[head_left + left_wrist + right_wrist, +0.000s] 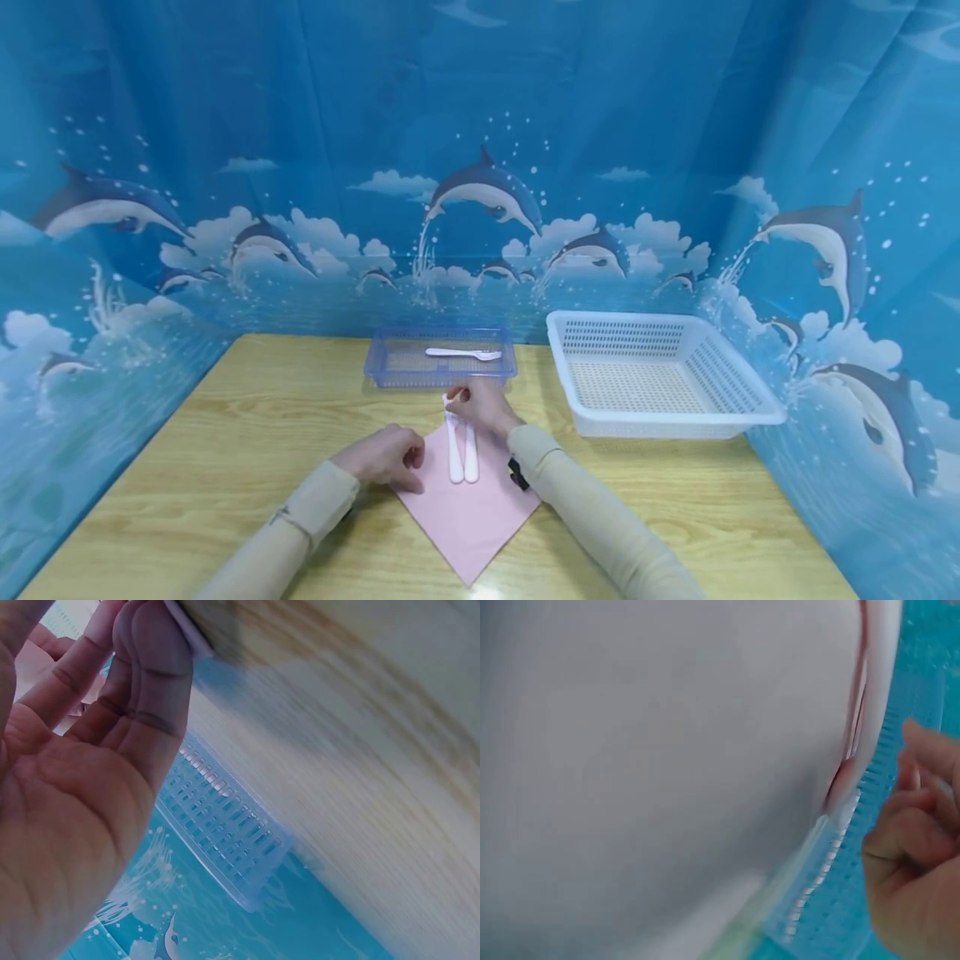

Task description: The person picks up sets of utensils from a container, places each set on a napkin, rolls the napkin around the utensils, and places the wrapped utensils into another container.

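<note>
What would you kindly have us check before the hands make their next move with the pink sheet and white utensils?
1. Two white utensils lie on the pink sheet, handles toward the person: ok.
2. Left hand is at the sheet's left side: ok.
3. Right hand has a firm grip on a utensil: cannot tell; its fingers are at the far ends, but contact is unclear.
4. Utensil heads in full sight: not ok; the right hand partly covers them.
5. Fork in the blue basket lies apart from the sheet: ok.
6. White basket stands off the sheet, to the right: ok.
</note>
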Available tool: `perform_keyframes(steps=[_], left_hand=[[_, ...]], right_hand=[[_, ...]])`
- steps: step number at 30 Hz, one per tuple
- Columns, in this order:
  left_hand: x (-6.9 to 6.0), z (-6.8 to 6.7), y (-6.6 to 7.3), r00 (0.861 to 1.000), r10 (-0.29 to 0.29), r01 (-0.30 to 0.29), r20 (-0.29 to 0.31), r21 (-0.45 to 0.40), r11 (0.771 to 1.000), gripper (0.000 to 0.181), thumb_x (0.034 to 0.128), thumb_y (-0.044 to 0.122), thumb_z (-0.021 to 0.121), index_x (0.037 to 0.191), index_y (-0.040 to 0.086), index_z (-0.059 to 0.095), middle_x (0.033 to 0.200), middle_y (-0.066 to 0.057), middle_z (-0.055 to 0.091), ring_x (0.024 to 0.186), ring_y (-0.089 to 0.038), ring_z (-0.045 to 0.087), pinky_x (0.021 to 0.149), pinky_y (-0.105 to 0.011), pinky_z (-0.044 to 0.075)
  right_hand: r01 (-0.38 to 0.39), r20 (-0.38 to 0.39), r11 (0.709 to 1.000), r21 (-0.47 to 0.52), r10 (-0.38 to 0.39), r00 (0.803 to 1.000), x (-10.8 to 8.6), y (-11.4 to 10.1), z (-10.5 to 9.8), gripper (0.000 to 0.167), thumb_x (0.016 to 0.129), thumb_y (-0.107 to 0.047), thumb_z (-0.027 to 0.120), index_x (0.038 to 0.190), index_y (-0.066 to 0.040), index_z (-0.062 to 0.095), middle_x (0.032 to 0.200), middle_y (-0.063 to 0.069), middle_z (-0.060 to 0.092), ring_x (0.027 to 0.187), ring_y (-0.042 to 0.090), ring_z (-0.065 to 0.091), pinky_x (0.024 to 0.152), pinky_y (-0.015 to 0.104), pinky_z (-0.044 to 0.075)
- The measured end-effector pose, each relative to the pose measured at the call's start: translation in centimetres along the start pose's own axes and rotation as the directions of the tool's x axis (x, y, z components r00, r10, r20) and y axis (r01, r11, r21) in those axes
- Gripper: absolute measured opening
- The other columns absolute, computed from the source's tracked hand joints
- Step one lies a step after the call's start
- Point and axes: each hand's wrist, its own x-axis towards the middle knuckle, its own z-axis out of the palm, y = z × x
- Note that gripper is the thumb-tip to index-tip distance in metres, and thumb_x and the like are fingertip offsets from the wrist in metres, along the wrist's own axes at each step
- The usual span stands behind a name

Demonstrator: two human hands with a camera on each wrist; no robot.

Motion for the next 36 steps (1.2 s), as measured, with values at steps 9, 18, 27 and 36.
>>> perform_keyframes(steps=[9,18,27,36], left_hand=[[0.07,0.01,0.05,1.000,-0.018,0.018,0.006,-0.006,1.000,0.028,0.0691,0.020,0.087,0.072,0.011,0.061,0.064,0.008,0.052,0.060,-0.006,0.046,0.054,-0.021,0.041],[0.05,0.19,-0.02,1.000,-0.021,0.021,0.005,-0.014,1.000,0.028,0.0692,0.019,0.087,0.072,0.011,0.060,0.064,0.008,0.051,0.060,-0.006,0.046,0.054,-0.021,0.040],[0.08,0.20,-0.04,1.000,-0.011,0.011,0.011,-0.007,1.000,0.028,0.0696,0.020,0.087,0.072,0.011,0.060,0.064,0.008,0.050,0.059,-0.006,0.045,0.053,-0.020,0.040],[0.17,-0.07,0.20,0.997,-0.063,0.064,0.038,-0.022,0.998,0.027,0.0707,0.020,0.086,0.072,0.012,0.061,0.065,0.007,0.053,0.061,-0.007,0.047,0.054,-0.020,0.041]], right_hand=[[0.150,0.147,0.957,-0.248,-0.115,0.982,-0.17,-0.77,0.60,0.023,0.084,-0.025,0.076,0.103,-0.012,0.076,0.100,0.002,0.075,0.092,0.016,0.067,0.084,0.028,0.054],[0.136,0.140,0.958,-0.252,-0.103,0.985,-0.26,-0.74,0.35,0.019,0.086,-0.020,0.074,0.102,-0.011,0.076,0.102,0.003,0.075,0.097,0.019,0.068,0.087,0.031,0.054],[0.139,0.146,0.959,-0.247,-0.105,0.984,-0.25,-0.51,0.39,0.018,0.084,-0.021,0.075,0.101,-0.013,0.077,0.101,0.000,0.075,0.094,0.015,0.067,0.085,0.027,0.054],[0.088,0.161,0.979,-0.184,-0.059,0.985,-0.03,-0.48,-0.01,0.018,0.087,-0.023,0.073,0.102,-0.013,0.076,0.100,0.001,0.073,0.091,0.014,0.065,0.081,0.026,0.054]])
